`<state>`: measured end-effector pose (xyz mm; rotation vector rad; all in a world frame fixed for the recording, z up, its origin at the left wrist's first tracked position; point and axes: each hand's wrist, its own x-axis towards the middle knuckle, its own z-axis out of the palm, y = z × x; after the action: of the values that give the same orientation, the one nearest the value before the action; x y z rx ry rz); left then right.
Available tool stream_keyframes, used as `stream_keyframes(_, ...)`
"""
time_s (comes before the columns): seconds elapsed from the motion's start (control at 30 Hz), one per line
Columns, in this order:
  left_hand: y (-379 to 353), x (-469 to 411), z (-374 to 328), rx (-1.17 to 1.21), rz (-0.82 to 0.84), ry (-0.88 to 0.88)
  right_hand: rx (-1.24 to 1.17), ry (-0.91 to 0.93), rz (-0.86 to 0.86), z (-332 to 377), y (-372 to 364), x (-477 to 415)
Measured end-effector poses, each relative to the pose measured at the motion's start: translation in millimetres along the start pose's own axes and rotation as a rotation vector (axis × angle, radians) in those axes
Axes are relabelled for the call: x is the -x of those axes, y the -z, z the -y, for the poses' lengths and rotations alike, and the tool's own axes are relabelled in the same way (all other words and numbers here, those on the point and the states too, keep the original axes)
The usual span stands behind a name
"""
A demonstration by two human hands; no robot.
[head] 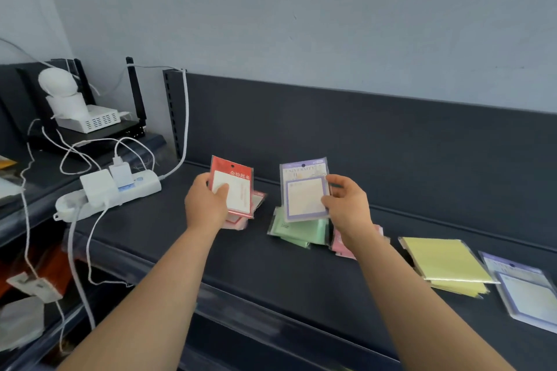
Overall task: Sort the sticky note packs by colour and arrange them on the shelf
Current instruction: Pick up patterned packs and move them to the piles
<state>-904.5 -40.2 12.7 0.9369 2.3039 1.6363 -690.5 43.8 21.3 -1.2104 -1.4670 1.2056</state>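
Head view: the left hand (206, 208) had its grip pinched on a red pack (233, 187), thumb on the front face low on the left side and fingers behind. The pack was upright and lifted just above a small red pile (258, 199) on the dark shelf (271, 265). The right hand (346, 208) had its grip pinched on a purple pack (304, 190) at the right edge, thumb in front and fingers curled round the edge. That pack was also upright and off the shelf, hanging over the green pile (297, 230). A pink pile (340, 245) lay just beside the green one, partly hidden by the right wrist. Further right was a yellow pile (446, 262), then a purple pile (524, 289) at the frame edge, well apart from the held purple pack. The packs looked light and thin in glossy plastic sleeves, so probably slippery, with a floppy header flap. The pad inside likely stiffens the middle. Best hold judged to be an edge pinch over the pad, not the header. Stacked sleeves could slide off each other if dropped on crooked. A white power strip (120, 190) with cables sat at the left end of the shelf, well apart from the piles.
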Motion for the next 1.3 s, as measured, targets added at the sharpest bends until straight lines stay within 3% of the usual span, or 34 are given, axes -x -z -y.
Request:
stream_keyframes(0.17, -9.2, -19.9, 17.2, -0.216, 0.059, -0.006, 0.013, -0.005, -0.043, 0.7, -1.2, 3.8)
stream_keyframes(0.33, -12.6, -13.3, 9.0, -0.588, -0.003, -0.131, 0.039, -0.012, -0.072, 1.3, 4.2, 8.3)
stream_keyframes(0.4, -19.2, -7.7, 1.2, -0.542, 0.028, -0.192, 0.041, -0.006, -0.086, 2.8, 7.0, 10.6)
stream_keyframes(0.5, -34.6, 12.6, -17.2, -0.290, 0.227, -0.316, 0.027, 0.001, -0.126, 5.0, 14.4, 16.6)
stream_keyframes(0.6, -47.6, 46.5, -43.8, -0.029, 0.453, -0.294, 0.015, 0.018, -0.167, 5.6, 28.3, 24.2)
stream_keyframes(0.8, -82.6, 93.4, -75.1, 0.145, 0.652, -0.274, 0.064, 0.056, -0.269, 3.4, 83.5, 44.7)
stream_keyframes(1.07, -136.3, 166.9, -115.9, 0.292, 0.775, -0.210, 0.417, 0.086, -0.365, -10.8, 185.2, 77.9)
stream_keyframes(1.3, -187.4, 240.3, -152.0, 0.163, 0.770, -0.241, 0.790, 0.066, -0.323, -28.5, 280.9, 93.5)
